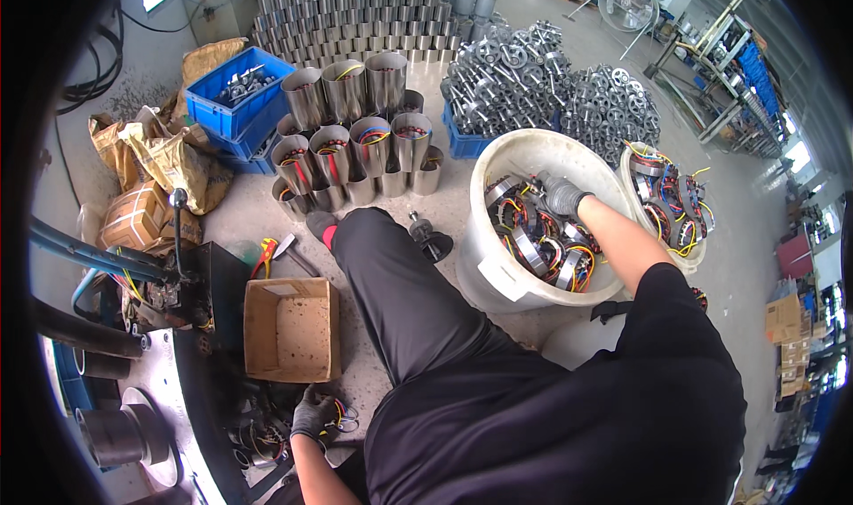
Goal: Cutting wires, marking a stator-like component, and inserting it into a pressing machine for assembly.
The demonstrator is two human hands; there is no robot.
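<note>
My right hand (pixel 562 196), in a grey glove, reaches into a large white tub (pixel 508 294) of motor stators (pixel 531 253) with metal rings and red, yellow and blue wires. Its fingers are bent in among the stators near the tub's far side; what they grip is hidden. Low on the left, my gloved left hand (pixel 313 414) is closed beside a bundle of coloured wires (pixel 340 418). Whether the wires belong to what it holds is unclear. Just beyond that hand stands an open cardboard box (pixel 293 332).
Steel cylinders (pixel 366 136), some with wires inside, stand stacked ahead. Blue crates (pixel 233 105) are at left, piled metal parts (pixel 511 83) at right. A machine (pixel 182 398) stands close on my left. A hammer (pixel 296 254), red-yellow pliers (pixel 265 256) and a rotor (pixel 428 237) lie on the floor.
</note>
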